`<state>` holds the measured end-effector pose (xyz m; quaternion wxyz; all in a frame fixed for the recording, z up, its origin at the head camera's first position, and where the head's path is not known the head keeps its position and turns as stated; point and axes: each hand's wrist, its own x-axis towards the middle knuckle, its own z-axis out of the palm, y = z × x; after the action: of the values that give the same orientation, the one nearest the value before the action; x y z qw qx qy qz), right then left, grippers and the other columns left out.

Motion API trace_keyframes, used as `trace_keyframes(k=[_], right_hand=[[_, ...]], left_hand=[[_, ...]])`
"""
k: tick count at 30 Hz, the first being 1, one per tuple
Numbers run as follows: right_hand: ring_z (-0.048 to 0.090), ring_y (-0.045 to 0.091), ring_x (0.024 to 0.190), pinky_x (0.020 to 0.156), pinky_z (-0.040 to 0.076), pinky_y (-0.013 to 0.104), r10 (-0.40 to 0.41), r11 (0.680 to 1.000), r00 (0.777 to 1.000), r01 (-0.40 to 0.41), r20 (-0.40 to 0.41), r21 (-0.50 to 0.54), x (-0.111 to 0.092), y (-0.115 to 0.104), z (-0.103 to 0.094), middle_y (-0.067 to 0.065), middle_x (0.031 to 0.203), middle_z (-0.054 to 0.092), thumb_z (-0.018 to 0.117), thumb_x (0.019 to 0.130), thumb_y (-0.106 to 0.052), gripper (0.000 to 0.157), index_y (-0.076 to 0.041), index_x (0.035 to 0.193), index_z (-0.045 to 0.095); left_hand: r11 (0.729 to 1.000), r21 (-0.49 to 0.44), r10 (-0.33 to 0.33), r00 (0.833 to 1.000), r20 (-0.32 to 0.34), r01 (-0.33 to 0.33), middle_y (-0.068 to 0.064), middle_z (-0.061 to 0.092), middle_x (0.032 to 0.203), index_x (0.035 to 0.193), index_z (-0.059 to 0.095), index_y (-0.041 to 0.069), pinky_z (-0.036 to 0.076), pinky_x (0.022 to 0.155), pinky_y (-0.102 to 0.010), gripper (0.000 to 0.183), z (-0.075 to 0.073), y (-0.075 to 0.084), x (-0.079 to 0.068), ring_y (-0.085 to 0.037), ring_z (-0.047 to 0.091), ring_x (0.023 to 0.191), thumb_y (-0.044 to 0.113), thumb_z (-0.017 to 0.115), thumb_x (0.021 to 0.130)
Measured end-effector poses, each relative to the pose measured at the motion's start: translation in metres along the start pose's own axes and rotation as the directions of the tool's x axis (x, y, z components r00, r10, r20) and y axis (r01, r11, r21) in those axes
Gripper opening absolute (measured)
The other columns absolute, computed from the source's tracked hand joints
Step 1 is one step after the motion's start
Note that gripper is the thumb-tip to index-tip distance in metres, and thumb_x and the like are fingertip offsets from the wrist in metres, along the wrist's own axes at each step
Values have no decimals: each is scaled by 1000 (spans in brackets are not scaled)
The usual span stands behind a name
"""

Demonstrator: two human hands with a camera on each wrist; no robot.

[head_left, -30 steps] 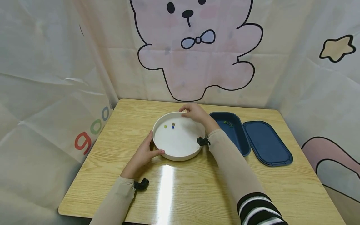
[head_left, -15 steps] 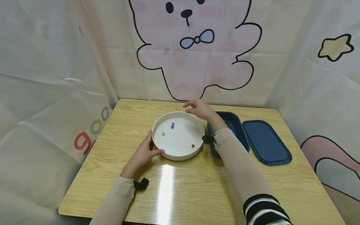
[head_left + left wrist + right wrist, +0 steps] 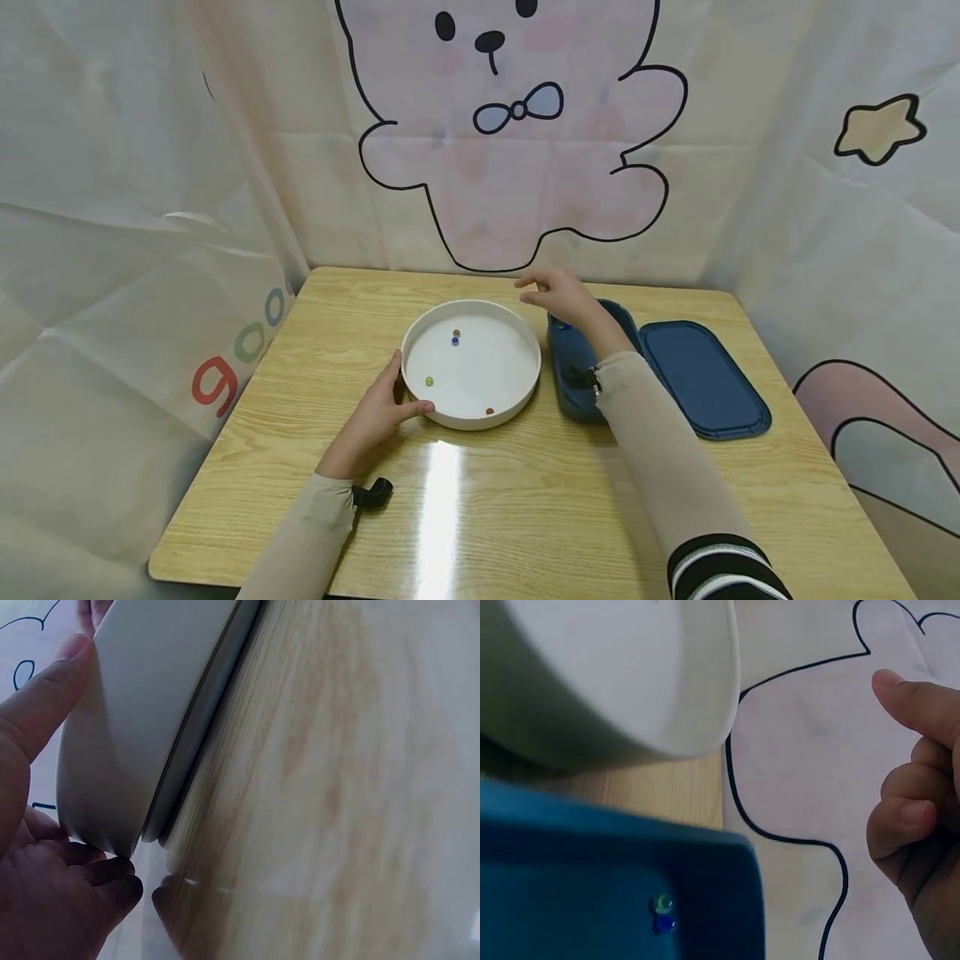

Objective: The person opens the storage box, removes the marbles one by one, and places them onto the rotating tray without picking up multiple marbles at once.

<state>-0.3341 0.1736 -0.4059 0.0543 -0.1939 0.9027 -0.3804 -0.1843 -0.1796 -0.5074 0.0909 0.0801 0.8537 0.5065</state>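
Observation:
A round white dish with a raised rim stands on the table. In it lie a yellow-green marble, a blue marble beside a brown one, and a reddish marble near the front wall. My left hand grips the dish's left side, thumb at the rim; the left wrist view shows the fingertips against its lower edge. Above the table behind the dark blue box, my right hand hangs with loosely bent fingers and nothing in them. In the right wrist view, glass marbles lie inside the box.
To the right of the box lies its flat blue lid. The wooden table meets a printed cloth backdrop at the back. Cloth also hangs on both sides.
My right hand has moved right, from over the dish's far rim toward the box. The reddish marble came into view and rolled forward-left; the yellow-green one rolled toward the front. My left hand kept its grip.

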Motion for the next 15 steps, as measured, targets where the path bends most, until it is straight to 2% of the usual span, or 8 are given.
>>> trace_keyframes(k=[9,15], right_hand=[[35,20,54,55,38,34,41,998,997,-39,-63,44,-14,28,-11,3,65,40,70,100,-25,28,-16,126,73],[35,20,53,53,37,33,72,997,994,-70,-83,28,-23,50,-16,2,64,40,70,100,-28,32,-14,128,72]], left_hand=[[1000,26,6,1000,-10,-6,-9,5,172,166,0,9,13,127,-54,127,-1,-3,-1,-30,6,159,49,86,80],[1000,21,-6,1000,3,6,-8,4,173,166,-1,10,15,127,-55,125,0,2,-1,-30,5,159,45,85,82]])
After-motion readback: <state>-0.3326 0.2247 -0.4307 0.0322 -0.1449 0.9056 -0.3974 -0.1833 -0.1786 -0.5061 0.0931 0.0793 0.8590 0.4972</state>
